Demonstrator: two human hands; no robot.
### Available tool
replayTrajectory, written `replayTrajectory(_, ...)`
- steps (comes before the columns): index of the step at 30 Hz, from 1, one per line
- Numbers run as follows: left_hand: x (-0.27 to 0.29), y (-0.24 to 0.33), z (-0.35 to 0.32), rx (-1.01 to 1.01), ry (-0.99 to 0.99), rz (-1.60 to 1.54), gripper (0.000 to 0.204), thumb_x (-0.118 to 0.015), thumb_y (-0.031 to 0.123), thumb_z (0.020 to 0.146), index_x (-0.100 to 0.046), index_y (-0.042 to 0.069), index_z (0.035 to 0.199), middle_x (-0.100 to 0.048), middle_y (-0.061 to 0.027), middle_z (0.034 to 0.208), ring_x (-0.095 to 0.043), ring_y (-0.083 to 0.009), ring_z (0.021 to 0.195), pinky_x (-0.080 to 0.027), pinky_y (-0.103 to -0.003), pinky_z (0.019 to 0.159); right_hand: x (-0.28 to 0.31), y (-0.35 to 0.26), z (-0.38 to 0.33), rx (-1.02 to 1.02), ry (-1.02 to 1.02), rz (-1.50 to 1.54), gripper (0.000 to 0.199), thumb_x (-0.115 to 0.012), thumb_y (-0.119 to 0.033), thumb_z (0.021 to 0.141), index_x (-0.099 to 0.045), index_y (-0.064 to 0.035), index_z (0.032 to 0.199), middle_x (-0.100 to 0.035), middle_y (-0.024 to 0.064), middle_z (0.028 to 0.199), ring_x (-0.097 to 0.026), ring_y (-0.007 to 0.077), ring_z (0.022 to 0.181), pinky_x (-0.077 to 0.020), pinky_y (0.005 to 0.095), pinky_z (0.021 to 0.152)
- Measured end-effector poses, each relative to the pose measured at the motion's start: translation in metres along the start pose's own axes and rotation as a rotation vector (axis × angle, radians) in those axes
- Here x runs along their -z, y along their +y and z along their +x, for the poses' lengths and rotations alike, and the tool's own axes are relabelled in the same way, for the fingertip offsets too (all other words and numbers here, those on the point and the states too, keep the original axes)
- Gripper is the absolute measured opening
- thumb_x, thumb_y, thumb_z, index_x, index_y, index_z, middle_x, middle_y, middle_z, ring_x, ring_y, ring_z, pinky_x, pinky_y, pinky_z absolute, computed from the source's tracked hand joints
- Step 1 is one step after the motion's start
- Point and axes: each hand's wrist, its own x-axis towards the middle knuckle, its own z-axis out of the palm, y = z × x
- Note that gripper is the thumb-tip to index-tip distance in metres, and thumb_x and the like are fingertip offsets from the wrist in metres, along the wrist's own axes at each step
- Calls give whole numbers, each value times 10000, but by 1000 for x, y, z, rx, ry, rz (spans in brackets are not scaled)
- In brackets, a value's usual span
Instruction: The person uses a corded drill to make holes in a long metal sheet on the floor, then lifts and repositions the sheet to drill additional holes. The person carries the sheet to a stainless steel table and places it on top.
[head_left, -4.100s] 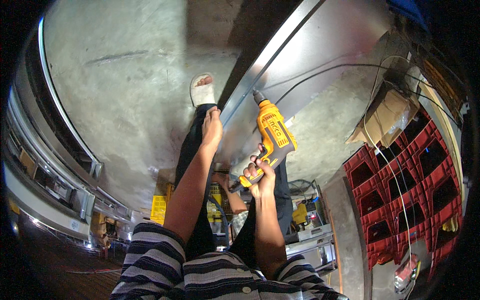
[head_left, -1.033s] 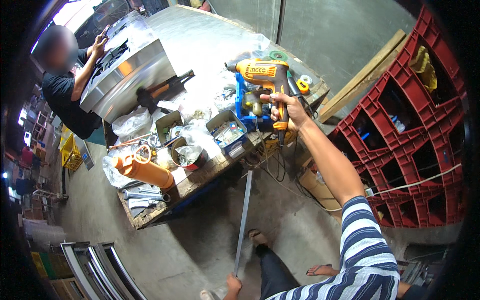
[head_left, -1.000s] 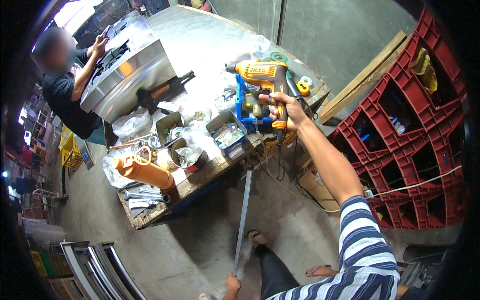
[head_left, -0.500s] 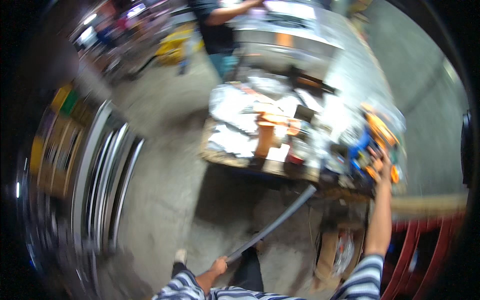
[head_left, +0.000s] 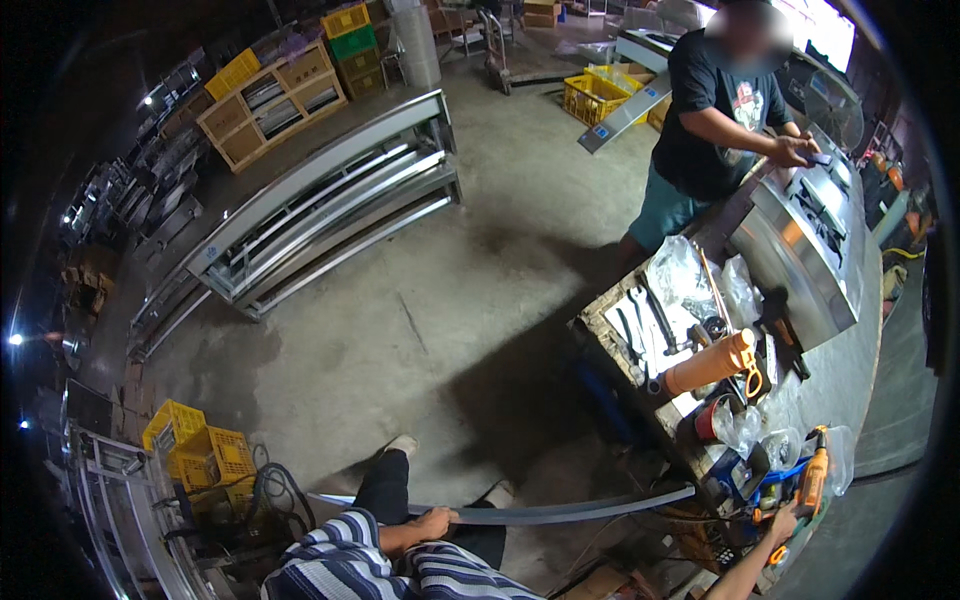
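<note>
The left hand (head_left: pixel 432 521) grips a long, thin, dull-grey metal strip (head_left: pixel 560 512) running right toward the cluttered bench (head_left: pixel 600 335). At the bench's near end, the right hand (head_left: pixel 783 523) clasps an orange drill (head_left: pixel 811 482).

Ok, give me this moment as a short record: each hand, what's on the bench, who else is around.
left hand: grips a long metal strip, held roughly level
right hand: on the orange drill at the workbench edge
bench items: orange tube, wrenches, plastic bags
other person: stands at the bench's far end, hands on a steel unit
floor: steel frames, yellow crates
</note>
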Motion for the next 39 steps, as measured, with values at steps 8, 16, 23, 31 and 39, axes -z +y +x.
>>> replayTrajectory(8,5,8,-6,68,-74,-60,419,-499,46,867,-704,145,1219,-653,-271,1151,-627,-471,1109,-506,-534,965,-29,-4,-21,-56,-130,-4,932,-356,-768,935,-609,43,1318,-634,295,1256,-600,487,1169,-480,541,992)
replayTrajectory(16,-16,12,7,125,-1,-142,393,-541,13,806,-720,111,1142,-708,-261,1009,-658,-463,1058,-507,-536,914,10,-63,-58,123,-114,-48,846,-400,-685,958,-576,41,1355,-553,279,1409,-566,434,1262,-462,513,1035)
replayTrajectory(23,-73,-30,-16,-202,556,-99,132,-575,54,782,-633,47,900,-622,-220,963,-570,-453,962,-433,-543,789,5,-138,-142,604,-144,90,787,-419,-641,968,-559,21,1370,-555,283,1400,-566,438,1257,-462,507,1029)
replayTrajectory(31,-43,-6,23,-51,580,-147,166,-605,42,701,-678,78,846,-616,-173,869,-605,-388,877,-455,-504,745,24,-190,-207,792,-222,105,723,-441,-591,980,-539,-3,1388,-558,288,1391,-565,443,1251,-462,501,1021)
replayTrajectory(39,16,14,65,-53,615,-32,73,-623,110,783,-645,65,730,-599,-196,761,-634,-389,772,-473,-513,717,34,-200,-181,863,-217,74,663,-463,-541,992,-519,-26,1406,-561,292,1382,-564,449,1246,-461,494,1013)
